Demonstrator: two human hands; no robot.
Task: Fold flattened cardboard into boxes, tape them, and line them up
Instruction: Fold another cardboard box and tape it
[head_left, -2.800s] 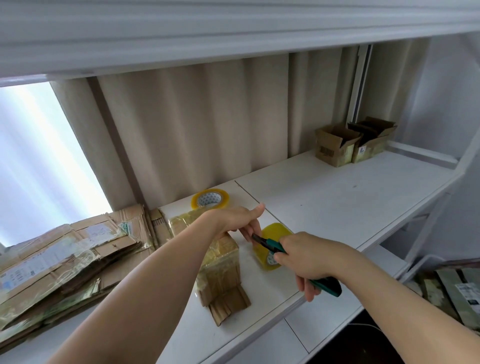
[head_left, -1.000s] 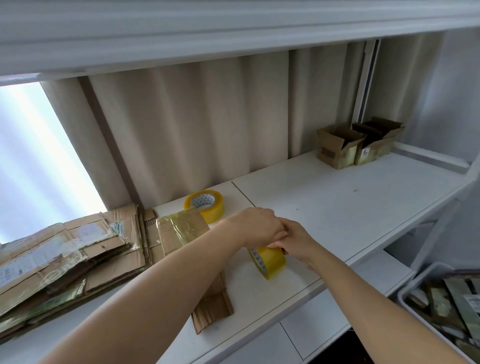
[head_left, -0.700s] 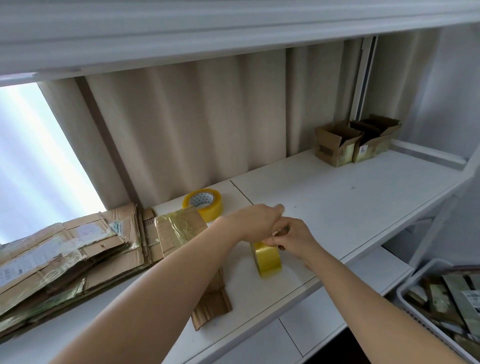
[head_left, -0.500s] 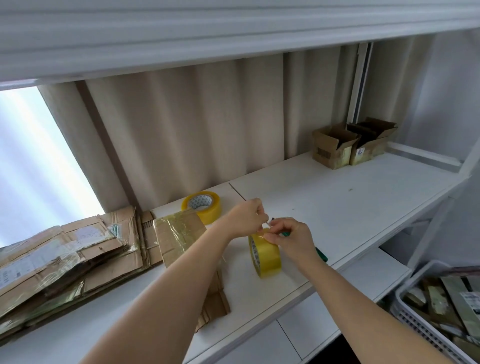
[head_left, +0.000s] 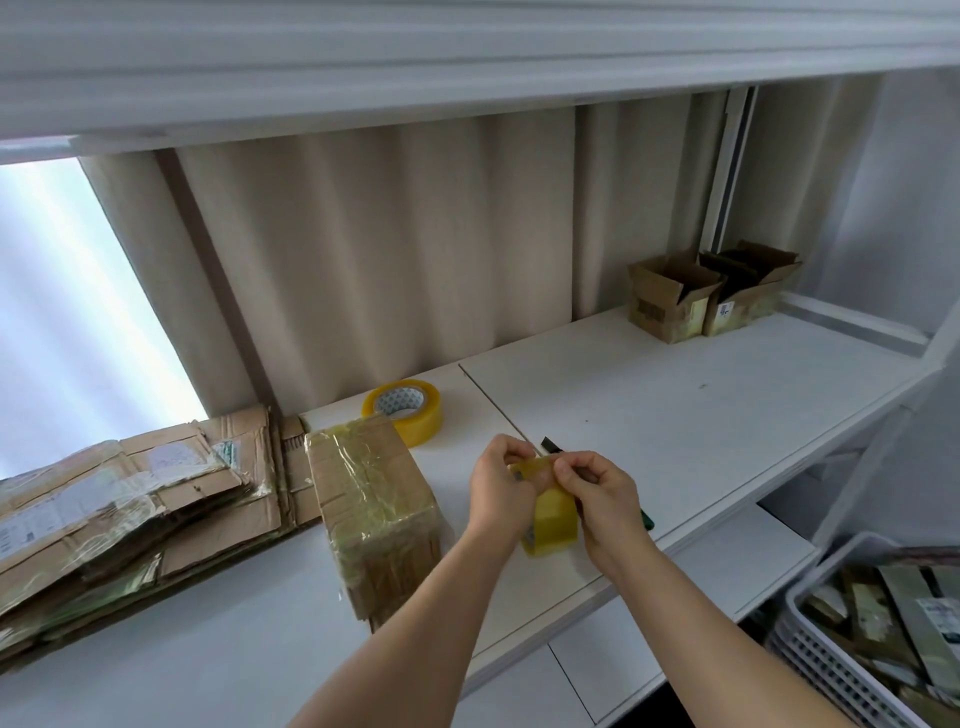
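White worktop ahead: you're pinching the tape roll with both left hand and right hand, box lying just left.

Two bare forearms reaching forward from the lower edge of the view, converging over the near edge of the table. Left hand raised with its back to the camera, fingers curled, fingertips pinching at the top of a tape roll. Right hand just beside it, nearly touching, fingers bent inward and pinching the same spot from the other side. Wrists held level, palms turned toward each other.
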